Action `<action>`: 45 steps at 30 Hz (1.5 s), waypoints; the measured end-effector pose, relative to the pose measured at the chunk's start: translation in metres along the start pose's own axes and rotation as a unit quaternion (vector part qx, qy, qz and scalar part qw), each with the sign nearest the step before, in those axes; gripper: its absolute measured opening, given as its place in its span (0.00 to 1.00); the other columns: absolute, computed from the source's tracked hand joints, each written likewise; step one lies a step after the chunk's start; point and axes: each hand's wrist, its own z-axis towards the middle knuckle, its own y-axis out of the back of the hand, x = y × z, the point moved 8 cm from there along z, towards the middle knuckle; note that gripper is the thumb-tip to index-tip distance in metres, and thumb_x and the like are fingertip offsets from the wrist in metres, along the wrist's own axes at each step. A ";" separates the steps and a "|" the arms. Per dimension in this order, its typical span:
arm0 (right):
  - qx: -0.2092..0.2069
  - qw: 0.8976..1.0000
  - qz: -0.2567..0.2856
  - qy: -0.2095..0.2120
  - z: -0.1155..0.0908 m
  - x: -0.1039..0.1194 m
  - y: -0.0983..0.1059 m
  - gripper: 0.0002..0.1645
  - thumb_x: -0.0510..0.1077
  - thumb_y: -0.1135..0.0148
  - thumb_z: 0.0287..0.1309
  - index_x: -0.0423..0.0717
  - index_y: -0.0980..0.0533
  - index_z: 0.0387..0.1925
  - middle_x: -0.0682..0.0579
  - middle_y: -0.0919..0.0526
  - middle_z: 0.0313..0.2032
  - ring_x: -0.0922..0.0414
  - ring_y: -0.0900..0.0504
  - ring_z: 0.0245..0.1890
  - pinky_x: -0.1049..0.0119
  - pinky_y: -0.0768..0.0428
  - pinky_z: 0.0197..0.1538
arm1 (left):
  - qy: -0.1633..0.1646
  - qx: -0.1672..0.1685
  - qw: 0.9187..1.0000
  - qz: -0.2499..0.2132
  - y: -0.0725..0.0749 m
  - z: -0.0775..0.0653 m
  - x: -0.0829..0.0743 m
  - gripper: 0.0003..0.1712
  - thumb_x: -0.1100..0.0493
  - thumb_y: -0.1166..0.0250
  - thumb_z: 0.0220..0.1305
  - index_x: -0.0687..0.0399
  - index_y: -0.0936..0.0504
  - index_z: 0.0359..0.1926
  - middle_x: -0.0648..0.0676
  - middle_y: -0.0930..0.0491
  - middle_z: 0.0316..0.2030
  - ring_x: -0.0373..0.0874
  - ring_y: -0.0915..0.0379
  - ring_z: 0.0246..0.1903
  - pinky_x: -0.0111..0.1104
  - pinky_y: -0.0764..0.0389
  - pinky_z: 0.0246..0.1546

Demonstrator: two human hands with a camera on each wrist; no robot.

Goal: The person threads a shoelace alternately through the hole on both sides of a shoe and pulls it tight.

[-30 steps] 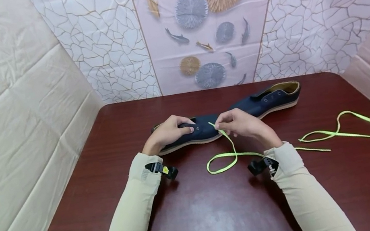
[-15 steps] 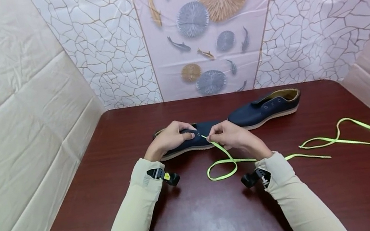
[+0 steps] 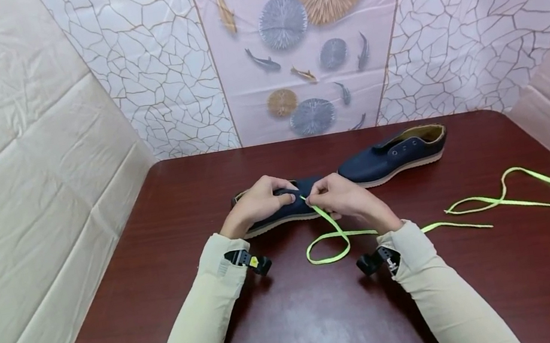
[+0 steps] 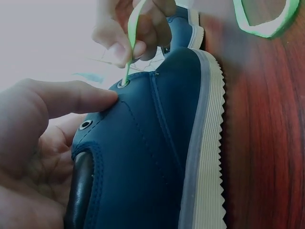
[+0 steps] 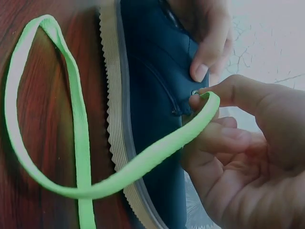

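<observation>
A dark blue shoe (image 3: 282, 214) with a pale ridged sole lies between the hands, its toe to the right. My left hand (image 3: 257, 203) grips the eyelet flap, thumb on the outside beside an eyelet (image 4: 86, 124) without lace. My right hand (image 3: 343, 197) pinches a neon green shoelace (image 5: 157, 155) close to its tip. In the left wrist view the lace tip sits in the front eyelet (image 4: 124, 83); how far it passes through is hidden. The rest of that lace loops on the table and runs under the right wrist.
A second blue shoe (image 3: 388, 161), unlaced, stands behind and to the right. Another green shoelace (image 3: 516, 193) lies at the right of the dark red table (image 3: 301, 325). Patterned cloth (image 3: 311, 62) hangs behind the table.
My right hand has moved left toward the shoe, bringing the lace tip to the eyelet. The left hand keeps its hold on the flap. The camera view has shifted slightly.
</observation>
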 end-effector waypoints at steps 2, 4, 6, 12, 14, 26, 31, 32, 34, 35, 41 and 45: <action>-0.005 1.000 -0.007 -0.001 0.001 0.001 0.000 0.14 0.40 0.43 0.76 0.31 0.21 0.37 0.53 0.30 0.18 0.58 0.36 0.16 0.65 0.33 0.25 | -0.004 -0.001 1.000 0.009 0.001 0.000 -0.002 0.12 0.64 0.37 0.74 0.56 0.09 0.50 0.54 0.15 0.57 0.38 0.30 0.34 0.29 0.28 0.39; -0.012 1.000 -0.015 0.001 0.001 0.002 0.000 0.13 0.39 0.43 0.73 0.31 0.21 0.35 0.53 0.30 0.18 0.58 0.35 0.16 0.65 0.32 0.25 | -0.008 -0.001 1.000 0.015 0.002 0.000 -0.004 0.12 0.64 0.36 0.73 0.56 0.09 0.52 0.56 0.17 0.61 0.40 0.31 0.33 0.30 0.27 0.40; -0.024 0.999 -0.023 0.004 0.002 0.002 0.000 0.13 0.39 0.43 0.72 0.32 0.21 0.35 0.52 0.29 0.17 0.57 0.34 0.15 0.65 0.31 0.24 | -0.010 -0.003 1.000 0.022 0.002 0.000 -0.005 0.13 0.62 0.35 0.74 0.56 0.09 0.53 0.57 0.17 0.63 0.39 0.27 0.40 0.31 0.25 0.46; -0.057 0.997 -0.047 0.031 0.005 0.004 0.002 0.15 0.43 0.37 0.74 0.35 0.18 0.34 0.54 0.27 0.15 0.56 0.30 0.14 0.69 0.33 0.20 | 0.023 -0.011 1.000 -0.013 0.005 -0.001 0.000 0.20 0.51 0.44 0.83 0.56 0.10 0.57 0.56 0.19 0.65 0.46 0.28 0.69 0.43 0.27 0.69; -0.062 0.996 -0.053 0.038 0.005 0.005 0.003 0.15 0.44 0.36 0.73 0.37 0.18 0.32 0.55 0.28 0.15 0.56 0.29 0.14 0.69 0.33 0.20 | 0.042 -0.011 0.999 -0.028 0.006 -0.002 0.003 0.22 0.50 0.48 0.85 0.56 0.11 0.57 0.56 0.21 0.68 0.46 0.28 0.68 0.43 0.26 0.67; 0.022 0.997 -0.050 0.048 0.000 0.009 -0.005 0.18 0.40 0.38 0.75 0.37 0.18 0.26 0.52 0.23 0.17 0.59 0.28 0.15 0.66 0.23 0.24 | 0.093 0.059 0.989 -0.095 0.001 -0.006 0.008 0.17 0.63 0.46 0.82 0.68 0.12 0.54 0.45 0.28 0.23 0.35 0.48 0.14 0.28 0.36 0.23; 0.035 0.996 -0.070 0.053 -0.001 0.012 -0.006 0.20 0.39 0.39 0.75 0.39 0.18 0.23 0.50 0.23 0.17 0.58 0.27 0.16 0.65 0.22 0.25 | 0.074 0.072 0.993 -0.060 -0.002 -0.008 0.004 0.13 0.63 0.38 0.78 0.62 0.10 0.54 0.42 0.31 0.14 0.35 0.47 0.12 0.27 0.37 0.20; 0.038 0.995 -0.073 0.054 -0.001 0.013 -0.007 0.20 0.39 0.39 0.75 0.39 0.19 0.23 0.50 0.23 0.17 0.58 0.27 0.16 0.65 0.23 0.25 | 0.071 0.071 0.994 -0.053 -0.003 -0.007 0.004 0.13 0.62 0.37 0.78 0.61 0.10 0.53 0.42 0.32 0.14 0.35 0.47 0.12 0.27 0.37 0.20; 0.043 0.994 -0.081 0.052 -0.002 0.013 -0.007 0.21 0.40 0.39 0.75 0.40 0.19 0.22 0.51 0.24 0.17 0.58 0.28 0.17 0.65 0.24 0.25 | 0.068 0.065 0.995 -0.044 -0.003 -0.007 0.003 0.12 0.61 0.37 0.78 0.61 0.10 0.52 0.42 0.33 0.14 0.36 0.46 0.12 0.27 0.38 0.19; 0.043 0.994 -0.084 0.050 -0.002 0.012 -0.007 0.20 0.41 0.39 0.75 0.40 0.19 0.24 0.51 0.24 0.18 0.58 0.29 0.17 0.65 0.25 0.26 | 0.068 0.062 0.995 -0.039 -0.003 -0.007 0.004 0.12 0.61 0.37 0.78 0.60 0.09 0.51 0.42 0.34 0.14 0.36 0.46 0.12 0.28 0.38 0.19; 0.025 0.996 -0.076 0.035 0.003 0.007 0.000 0.10 0.42 0.35 0.74 0.37 0.17 0.43 0.53 0.24 0.23 0.57 0.29 0.21 0.65 0.27 0.27 | 0.070 0.042 0.997 -0.015 -0.003 -0.005 0.001 0.13 0.63 0.40 0.79 0.62 0.09 0.49 0.44 0.37 0.13 0.36 0.47 0.10 0.27 0.41 0.16; 0.035 0.995 -0.078 0.045 0.003 0.006 0.000 0.11 0.40 0.36 0.74 0.36 0.15 0.49 0.54 0.22 0.26 0.57 0.28 0.23 0.65 0.26 0.28 | 0.062 0.031 0.998 0.012 -0.001 -0.005 -0.004 0.13 0.64 0.40 0.78 0.62 0.09 0.46 0.44 0.37 0.11 0.35 0.45 0.10 0.26 0.41 0.16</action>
